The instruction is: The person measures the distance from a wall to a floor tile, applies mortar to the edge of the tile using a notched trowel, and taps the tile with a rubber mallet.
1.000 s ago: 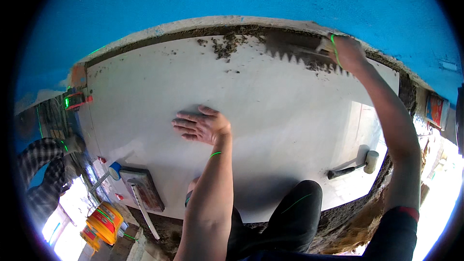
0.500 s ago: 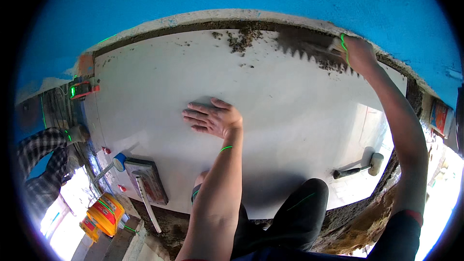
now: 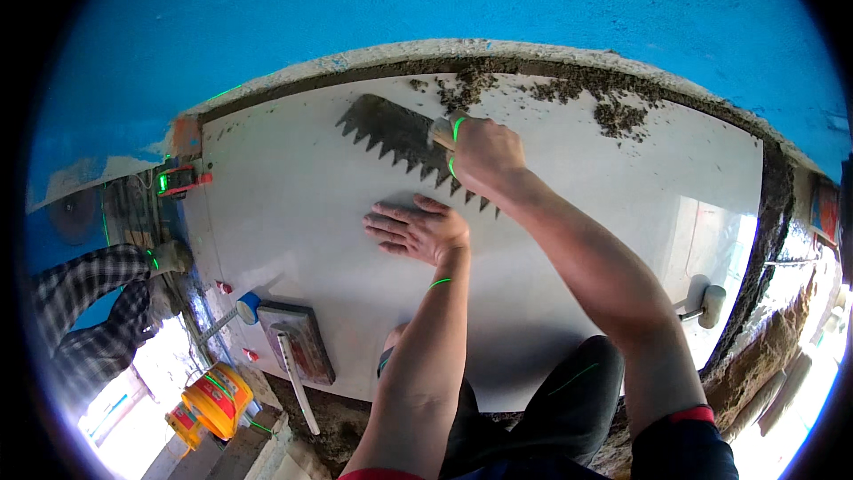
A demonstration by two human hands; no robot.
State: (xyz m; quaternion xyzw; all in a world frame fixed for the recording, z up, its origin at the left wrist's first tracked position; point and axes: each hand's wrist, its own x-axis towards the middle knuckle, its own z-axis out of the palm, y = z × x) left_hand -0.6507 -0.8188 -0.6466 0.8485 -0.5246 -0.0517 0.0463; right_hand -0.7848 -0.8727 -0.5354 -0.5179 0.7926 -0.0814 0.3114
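Observation:
A big pale slab (image 3: 577, 213) with a smooth face lies before me. On its middle rests my left hand (image 3: 418, 231), palm down with fingers stretched and nothing in it. Just beyond it, my right hand (image 3: 487, 153) is closed round the handle of a notched trowel (image 3: 400, 136). The trowel's wide toothed blade points to the left, teeth toward me, over the slab; whether it touches the surface I cannot tell. Dark crumbs of mortar (image 3: 619, 116) lie scattered along the slab's far edge, beyond the trowel and to its right.
A blue wall (image 3: 462, 0) rises behind the slab. On the left are a float-like tool (image 3: 302, 344), a blue roll (image 3: 249, 308), a laser device (image 3: 178, 181) and a yellow container (image 3: 218, 400). Another person's checkered sleeve (image 3: 98, 276) shows there. A mallet (image 3: 711, 306) lies at right.
My right hand has swept the notched trowel leftward and nearer, from the far right edge to above my left hand. More mortar crumbs show at the far right. My left hand stays flat.

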